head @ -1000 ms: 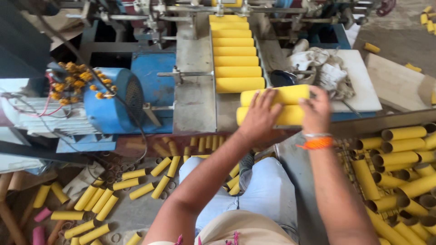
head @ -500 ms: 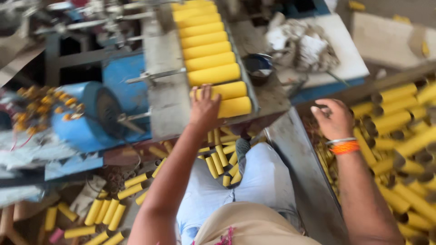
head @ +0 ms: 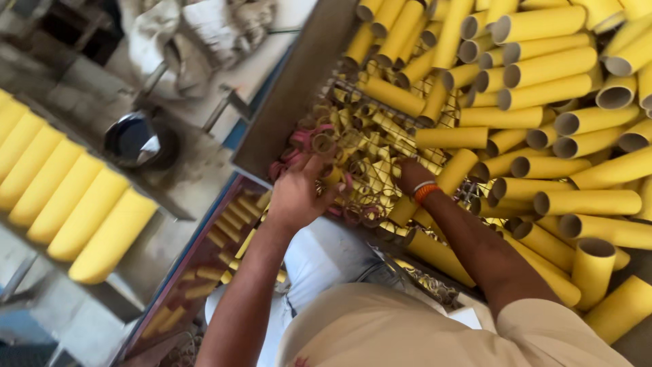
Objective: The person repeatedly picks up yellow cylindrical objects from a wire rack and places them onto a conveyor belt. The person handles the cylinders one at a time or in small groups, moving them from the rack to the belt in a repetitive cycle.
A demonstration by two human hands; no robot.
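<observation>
I see both hands in the wire basket (head: 407,92) w/ short yellow ring offcuts (head: 370,177). Left hand (head: 299,194) rests on the rings, fingers curled among them; can't tell its grip. Right hand (head: 411,175) is buried under yellow cardboard tubes (head: 543,88) beside the basket; fingers hidden.

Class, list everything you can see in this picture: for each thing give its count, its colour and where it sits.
Long yellow cardboard tubes: many, yellow, piled on the right.
Short yellow and pink ring offcuts: many, yellow and pink, on a wire mesh under both hands.
Yellow tubes in a row: about six, yellow, on the machine bed at left.
Dark round bowl: one, black, upper left.
Crumpled cloth rags: a heap, off-white, top left.
Orange wristband: one, on the right wrist.
Left hand: in the ring offcuts.
Right hand: in the ring offcuts.
</observation>
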